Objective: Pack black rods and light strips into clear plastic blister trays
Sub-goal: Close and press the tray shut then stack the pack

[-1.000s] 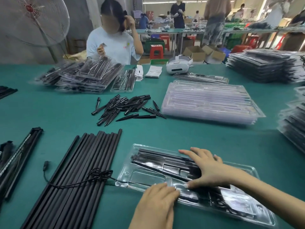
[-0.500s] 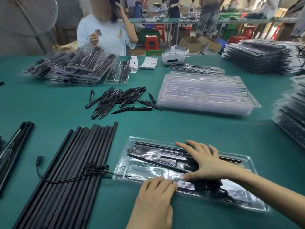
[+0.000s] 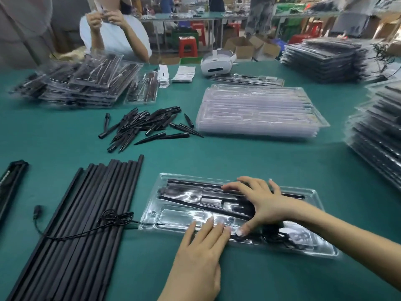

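Observation:
A clear blister tray [image 3: 316, 196] lies on the green table in front of me, with black rods and strips [image 3: 195, 185] in its slots and a coiled cable at its right end. My right hand [image 3: 258, 203] lies flat, fingers spread, pressing on the parts in the tray's middle. Flat on the tray's near edge rests my left hand [image 3: 201, 246], holding nothing. A black cable [image 3: 112, 218] runs from the tray's left end over a row of long black rods [image 3: 86, 213] to the left.
A heap of black spikes [image 3: 143, 124] lies mid-table. A stack of bare clear trays [image 3: 258, 109] sits behind my tray. Packed trays are piled at far left [image 3: 82, 83], far right [image 3: 377, 131] and back right. A white headset [image 3: 217, 61] and a seated person are at the far edge.
The view has tilted down a little. My right hand has spread slightly wider over the tray's parts. The person opposite has raised both hands.

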Demonstrator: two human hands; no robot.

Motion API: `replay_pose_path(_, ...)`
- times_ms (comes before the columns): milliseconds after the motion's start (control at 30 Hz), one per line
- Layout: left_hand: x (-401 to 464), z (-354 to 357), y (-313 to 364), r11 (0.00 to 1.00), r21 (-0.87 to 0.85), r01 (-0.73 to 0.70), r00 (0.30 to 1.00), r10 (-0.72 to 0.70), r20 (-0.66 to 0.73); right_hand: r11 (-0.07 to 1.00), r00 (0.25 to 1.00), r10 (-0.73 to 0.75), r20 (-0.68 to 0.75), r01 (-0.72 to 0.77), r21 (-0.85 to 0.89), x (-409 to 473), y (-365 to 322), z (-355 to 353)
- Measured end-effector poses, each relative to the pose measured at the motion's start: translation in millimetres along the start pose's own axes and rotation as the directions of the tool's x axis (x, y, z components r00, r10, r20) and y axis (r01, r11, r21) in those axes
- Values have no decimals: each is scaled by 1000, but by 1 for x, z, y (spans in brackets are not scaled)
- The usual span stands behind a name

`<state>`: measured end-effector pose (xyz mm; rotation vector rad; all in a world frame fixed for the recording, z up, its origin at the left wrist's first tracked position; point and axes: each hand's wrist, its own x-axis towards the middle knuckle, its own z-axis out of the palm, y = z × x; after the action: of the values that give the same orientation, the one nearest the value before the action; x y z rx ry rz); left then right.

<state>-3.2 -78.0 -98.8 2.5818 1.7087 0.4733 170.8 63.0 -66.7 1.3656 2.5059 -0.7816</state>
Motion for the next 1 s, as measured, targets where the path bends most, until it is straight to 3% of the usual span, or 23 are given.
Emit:
replay_pose_path(167, 1, -4, 0, 994, -102, 33, 995, -42, -88, 998, 997, -56, -44, 58, 35, -6, 4, 3)
replay_pose_path(233, 1, -4, 2, 992, -112, 61, 993, -72, -98, 985, 989, -109, -103, 122, 124, -15, 6, 0)
replay_pose_path(333, -1, 3, 6, 998, -28, 54, 994, -57, -98, 839, 927, -59, -369, 247, 486, -40, 12, -1)
replay_pose_path(400, 2, 5, 6, 998, 17, 63, 993, -61, -100, 822, 801, 93, -591, 273, 499, -66, 25, 6)
replay_pose_path(467, 7, 5, 4, 998, 31, 57, 989, -52, -135, 904, 632, 259, -730, 108, 414, -96, 46, 20)
replay_pose_path(500, 10, 3, 4, 999, 13, 47, 985, -44, -165, 919, 593, 340, -730, -46, 391, -113, 58, 28)
replay_pose_path(567, 13, 1, 8, 995, -91, 49, 975, -67, -214, 851, 585, 525, -619, -363, 379, -139, 72, 44)
replay_pose_path(633, 10, -2, 18, 933, -342, 109, 961, -187, -205, 789, 613, 615, -497, -477, 388, -153, 77, 56)
replay_pose_path(667, 8, -6, 27, 803, -562, 198, 945, -309, -108, 798, 642, 601, -475, -452, 399, -154, 77, 61)
replay_pose_path(700, 7, -12, 36, 563, -758, 330, 905, -417, 85, 817, 677, 570, -465, -407, 409, -154, 74, 63)
replay_pose_path(733, 8, -14, 45, 288, -829, 480, 840, -422, 340, 824, 701, 553, -451, -378, 423, -152, 72, 64)
replay_pose_path(767, 8, -13, 53, 69, -806, 588, 776, -331, 537, 822, 716, 545, -436, -354, 445, -150, 71, 64)
replay_pose_path(867, 14, -6, 62, -200, -700, 686, 666, -217, 714, 775, 741, 563, -366, -319, 546, -145, 73, 59)
replay_pose_path(933, 29, -6, 61, -401, -685, 609, 656, -230, 718, 705, 752, 574, -323, -255, 662, -141, 72, 56)
replay_pose_path(1000, 47, -6, 62, -544, -664, 513, 648, -262, 715, 539, 739, 622, -261, -162, 826, -134, 69, 53)
